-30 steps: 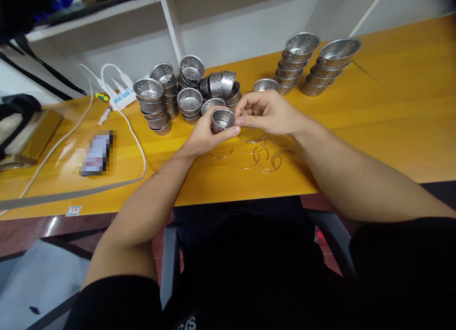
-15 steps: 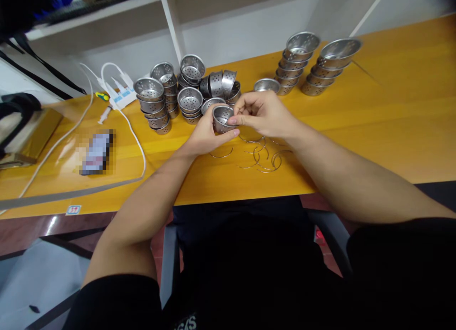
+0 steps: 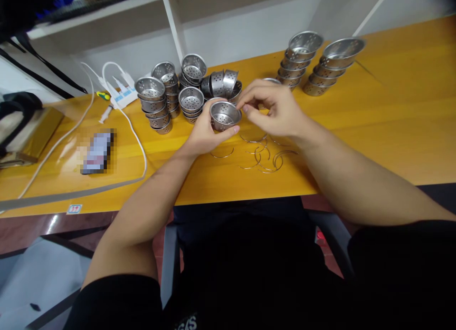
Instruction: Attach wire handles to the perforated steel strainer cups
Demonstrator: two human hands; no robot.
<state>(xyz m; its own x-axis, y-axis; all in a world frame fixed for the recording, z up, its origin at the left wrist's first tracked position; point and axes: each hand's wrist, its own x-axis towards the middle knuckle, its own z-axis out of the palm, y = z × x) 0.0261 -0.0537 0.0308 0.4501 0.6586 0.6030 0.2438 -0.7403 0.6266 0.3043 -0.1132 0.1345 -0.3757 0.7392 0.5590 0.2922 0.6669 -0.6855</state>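
Note:
My left hand (image 3: 204,132) holds a small perforated metal cup (image 3: 224,115) above the yellow table (image 3: 374,125), its mouth turned up toward me. My right hand (image 3: 274,107) is at the cup's right rim, fingers pinched together; whether a thin wire ring is between them I cannot tell. Several loose wire rings (image 3: 261,154) lie on the table just below and in front of both hands.
Stacks of the same perforated cups (image 3: 155,99) stand behind my hands, with two taller stacks (image 3: 313,59) at the back right. A phone (image 3: 96,151), a white cable (image 3: 137,144) and a power strip (image 3: 119,94) lie at left. A white shelf frame (image 3: 171,21) rises behind.
The cup in my left hand has tilted so its mouth faces up more. My right hand has lifted slightly and moved to the cup's right rim.

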